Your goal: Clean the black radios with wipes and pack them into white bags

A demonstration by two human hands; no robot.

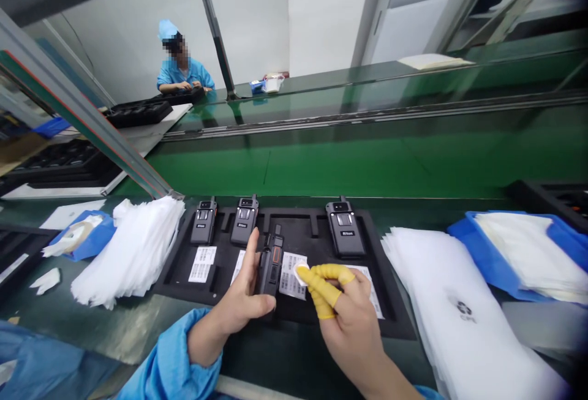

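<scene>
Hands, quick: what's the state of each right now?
Left hand: closed on the slim black handheld device, held on edge.
Right hand: yellow-capped fingertips pinch a small white round label.

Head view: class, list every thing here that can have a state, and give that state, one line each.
left hand, gripping the black device
black device, held on edge at the black tray
right hand, pinching a white sticker in yellow finger cots
three other devices, lying face up in the tray
paper labels, flat in the tray
white bags, piled loose left of the tray
</scene>
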